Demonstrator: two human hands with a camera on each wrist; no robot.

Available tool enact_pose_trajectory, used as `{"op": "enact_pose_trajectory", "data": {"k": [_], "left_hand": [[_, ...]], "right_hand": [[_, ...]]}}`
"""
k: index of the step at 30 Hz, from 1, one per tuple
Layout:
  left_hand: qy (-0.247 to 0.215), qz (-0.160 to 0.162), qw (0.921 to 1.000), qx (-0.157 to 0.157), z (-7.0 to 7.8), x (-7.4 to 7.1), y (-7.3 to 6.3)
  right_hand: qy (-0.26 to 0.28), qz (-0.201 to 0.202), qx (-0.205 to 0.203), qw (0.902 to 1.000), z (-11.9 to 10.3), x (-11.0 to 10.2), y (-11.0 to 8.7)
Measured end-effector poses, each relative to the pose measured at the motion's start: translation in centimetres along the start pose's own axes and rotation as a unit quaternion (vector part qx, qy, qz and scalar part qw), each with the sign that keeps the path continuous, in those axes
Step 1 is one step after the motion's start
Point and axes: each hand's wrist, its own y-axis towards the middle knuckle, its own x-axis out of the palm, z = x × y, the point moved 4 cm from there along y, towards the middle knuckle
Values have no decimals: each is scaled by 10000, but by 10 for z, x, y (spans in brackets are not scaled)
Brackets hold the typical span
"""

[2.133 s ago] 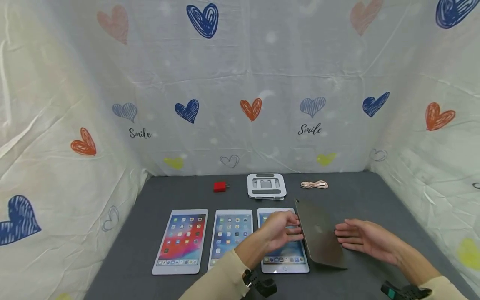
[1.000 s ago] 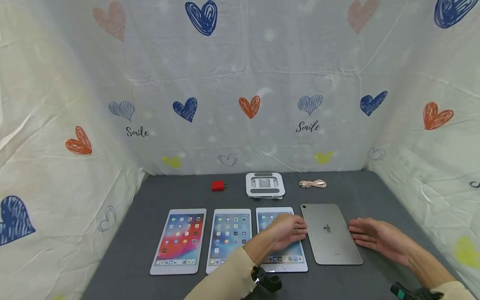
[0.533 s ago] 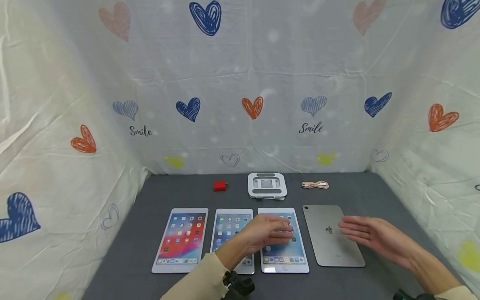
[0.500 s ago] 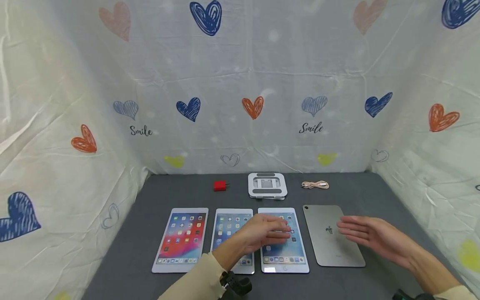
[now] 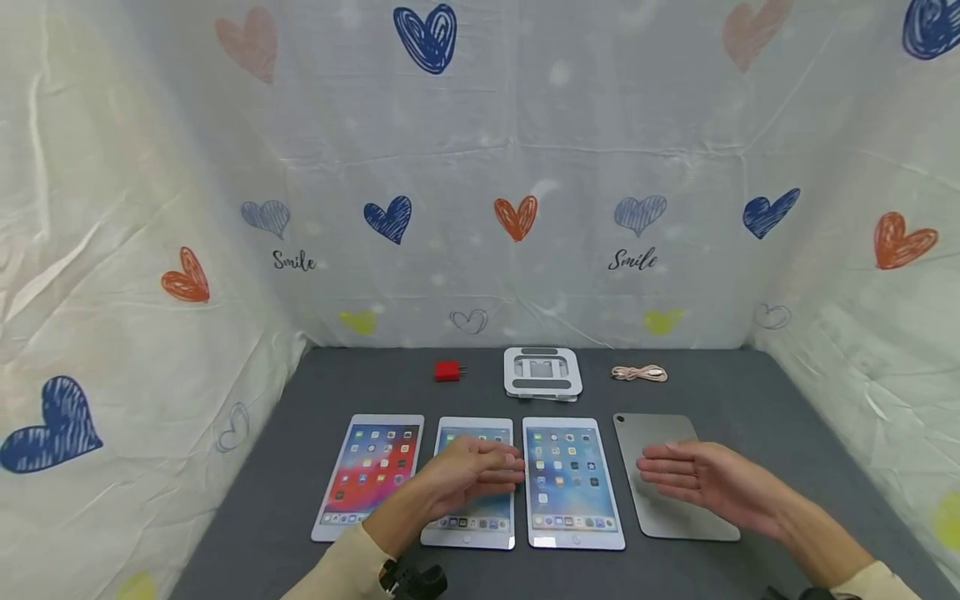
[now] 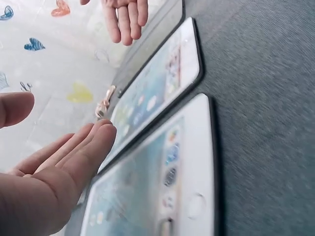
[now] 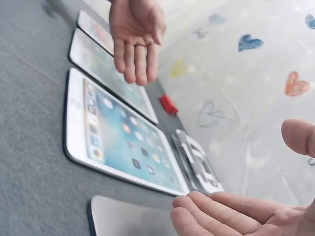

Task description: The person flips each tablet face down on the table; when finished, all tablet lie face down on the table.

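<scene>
Three white tablets lie face up with lit screens in a row: the left tablet point(image 5: 375, 471), the middle tablet point(image 5: 468, 537) and the third tablet point(image 5: 573, 483). To their right a grey tablet point(image 5: 652, 450) lies face down, its back showing. My left hand point(image 5: 472, 473) hovers over the middle tablet with fingers straight and holds nothing; it hides part of that screen. My right hand point(image 5: 712, 483) is held above the grey tablet, fingers extended and together, also holding nothing. In the right wrist view, the grey tablet point(image 7: 128, 216) lies partly behind my right fingers.
At the back of the dark grey table point(image 5: 390, 375) are a red charger plug point(image 5: 447, 371), a folded white stand point(image 5: 542, 372) and a coiled pinkish cable point(image 5: 639, 373). A pale curtain printed with hearts point(image 5: 510, 150) encloses the back and sides.
The grey tablet, earlier tilted between both hands, now lies flat on its face. My left hand has moved left from it, past the third tablet. My right hand has shifted left over it.
</scene>
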Motion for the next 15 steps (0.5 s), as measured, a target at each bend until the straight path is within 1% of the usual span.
{"op": "enact_pose_trajectory", "data": {"k": [4, 8, 11, 15], "left_hand": [[-12, -3, 10000, -80, -10, -1, 0], [-33, 21, 10000, -65, -17, 1, 4], [-59, 61, 9999, -89, -18, 1, 6], [-32, -50, 9999, -134, -15, 1, 8]], "right_hand": [[-252, 409, 250, 9985, 9, 5, 9], [-310, 765, 514, 9953, 17, 8, 16], [-322, 877, 590, 9939, 22, 11, 20], [-278, 982, 680, 9924, 24, 14, 24]]}}
